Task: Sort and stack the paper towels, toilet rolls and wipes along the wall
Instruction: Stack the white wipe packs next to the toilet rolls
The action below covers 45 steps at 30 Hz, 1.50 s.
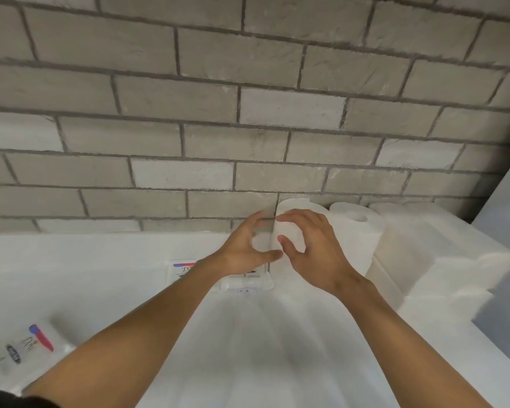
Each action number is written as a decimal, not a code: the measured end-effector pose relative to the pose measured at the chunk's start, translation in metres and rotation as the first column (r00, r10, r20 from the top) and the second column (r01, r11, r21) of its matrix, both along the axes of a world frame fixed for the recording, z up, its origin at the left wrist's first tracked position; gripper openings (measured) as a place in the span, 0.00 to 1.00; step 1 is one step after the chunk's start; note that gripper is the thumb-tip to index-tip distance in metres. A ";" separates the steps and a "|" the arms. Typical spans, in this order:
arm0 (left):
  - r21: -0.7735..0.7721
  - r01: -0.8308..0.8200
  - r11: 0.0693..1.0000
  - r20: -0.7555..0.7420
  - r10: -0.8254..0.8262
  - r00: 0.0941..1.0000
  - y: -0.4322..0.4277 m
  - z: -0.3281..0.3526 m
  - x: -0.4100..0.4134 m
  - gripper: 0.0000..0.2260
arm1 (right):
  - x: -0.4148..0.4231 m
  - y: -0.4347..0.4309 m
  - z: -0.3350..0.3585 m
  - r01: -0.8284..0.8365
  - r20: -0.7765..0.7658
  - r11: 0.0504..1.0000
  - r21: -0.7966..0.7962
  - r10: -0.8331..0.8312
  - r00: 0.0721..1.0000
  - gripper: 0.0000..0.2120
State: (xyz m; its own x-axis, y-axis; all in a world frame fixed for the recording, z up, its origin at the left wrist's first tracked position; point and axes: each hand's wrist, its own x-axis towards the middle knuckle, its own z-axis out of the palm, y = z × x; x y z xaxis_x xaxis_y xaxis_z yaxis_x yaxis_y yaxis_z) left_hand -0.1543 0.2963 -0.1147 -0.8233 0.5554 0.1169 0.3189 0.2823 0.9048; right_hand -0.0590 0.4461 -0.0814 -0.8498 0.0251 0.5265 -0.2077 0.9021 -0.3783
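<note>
White counter (100,275) abutting grey brick wall (248,113), upright paper towel rolls (357,231) in a row along the wall at right, flat wipes pack (248,281) just beside them, second wipes pack (27,346) near front left edge.

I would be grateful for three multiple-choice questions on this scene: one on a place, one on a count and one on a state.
1. Where does the held paper towel roll stand?
A) by the brick wall
B) at the surface's front edge
C) on the floor

2. How many labelled wipes packs show?
A) one
B) two
C) four

3. How does the right hand meet the roll?
A) hangs clear of it
B) fingers curled round it
C) fist beside it

Answers:
1 A, it stands upright at the brick wall.
2 B, the middle pack lies under the left wrist and the corner pack at lower left.
3 B, its fingers wrap the roll's front.
</note>
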 end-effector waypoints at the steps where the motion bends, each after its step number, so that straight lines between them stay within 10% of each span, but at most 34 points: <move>1: 0.009 -0.014 1.000 -0.012 0.014 1.000 -0.006 0.000 0.005 0.40 | 0.004 -0.008 0.001 -0.039 0.002 0.998 -0.039 0.039 0.999 0.16; 13: -0.267 -0.138 0.954 -0.360 0.034 0.932 -0.121 0.009 0.074 0.22 | 0.054 -0.086 0.012 -0.213 0.033 0.829 -0.517 0.268 0.963 0.10; 22: -0.430 -0.230 0.873 -0.477 -0.003 0.879 -0.227 0.016 0.151 0.20 | 0.109 -0.156 -0.010 -0.238 0.118 0.816 -0.527 0.348 0.930 0.08; 45: -0.558 -0.077 0.826 -0.059 0.054 0.997 -0.333 -0.063 0.268 0.21 | 0.187 -0.268 -0.093 -0.257 0.762 0.920 -0.296 0.390 0.517 0.34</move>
